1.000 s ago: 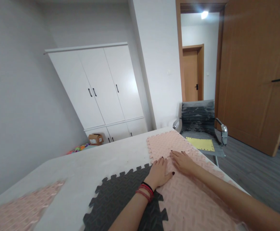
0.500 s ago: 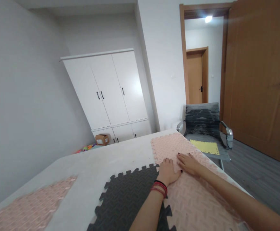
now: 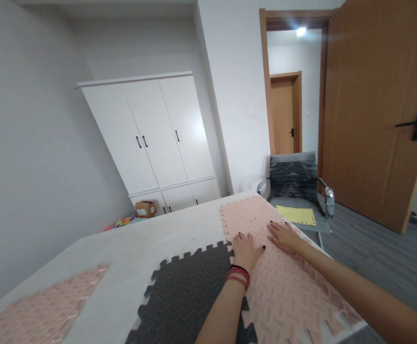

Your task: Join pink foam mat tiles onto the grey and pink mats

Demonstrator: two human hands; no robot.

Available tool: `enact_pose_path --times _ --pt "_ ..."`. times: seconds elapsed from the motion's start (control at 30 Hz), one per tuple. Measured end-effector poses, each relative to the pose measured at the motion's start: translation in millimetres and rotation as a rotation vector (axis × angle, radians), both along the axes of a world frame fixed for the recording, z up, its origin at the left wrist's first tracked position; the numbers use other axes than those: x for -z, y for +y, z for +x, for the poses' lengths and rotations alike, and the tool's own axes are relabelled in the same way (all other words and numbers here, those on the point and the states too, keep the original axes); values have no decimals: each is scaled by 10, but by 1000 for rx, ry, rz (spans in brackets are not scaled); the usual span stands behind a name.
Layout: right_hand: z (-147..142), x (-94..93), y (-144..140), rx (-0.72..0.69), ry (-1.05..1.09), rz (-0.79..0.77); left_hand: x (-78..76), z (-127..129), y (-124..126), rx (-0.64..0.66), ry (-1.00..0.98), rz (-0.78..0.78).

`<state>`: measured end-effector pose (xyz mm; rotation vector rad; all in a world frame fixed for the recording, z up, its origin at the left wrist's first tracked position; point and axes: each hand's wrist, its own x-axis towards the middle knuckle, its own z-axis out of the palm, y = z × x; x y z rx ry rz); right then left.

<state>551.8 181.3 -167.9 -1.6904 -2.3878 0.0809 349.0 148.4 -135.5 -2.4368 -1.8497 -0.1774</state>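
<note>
Flat and palm down, the left hand [image 3: 244, 252] rests with fingers slightly parted and thumb out, on the pink mat [image 3: 278, 286] beside the corner of the black mat [image 3: 187, 296]. The right hand [image 3: 284, 237] lies spread on the same pink mat, near its outer side, which runs along the edge of the white table [image 3: 172, 234]; just past that hand stands a chair [image 3: 292, 172] bearing a yellow sheet [image 3: 297, 215]. Ahead and left of the left hand, beyond the toothed borders, bare tabletop leaves open room, reaching as far as another pink mat [image 3: 47, 306] well to that hand's left. Compared with half a second ago, the right hand has slid outward toward the table's edge, widening the gap between the hands, while the left stays near the black corner.
</note>
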Motion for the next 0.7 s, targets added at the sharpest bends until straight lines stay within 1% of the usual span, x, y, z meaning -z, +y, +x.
enact_pose_path --times 0.07,0.17,0.3,0.47,0.6,0.7 --pt "22 67 14 75 -5 46 -3 6 -9 -17 17 -2" --pt "48 121 66 121 29 -13 -10 3 -1 -8 28 1" --pt "50 74 107 139 27 -71 -22 -26 3 44 19 29" --pt "19 14 47 168 -12 -102 -10 -117 -42 85 -19 68" --pt "11 -6 17 171 -19 -138 7 -197 -106 89 -44 79" --pt "-10 -15 11 184 -22 -157 9 -180 -153 76 -53 69"
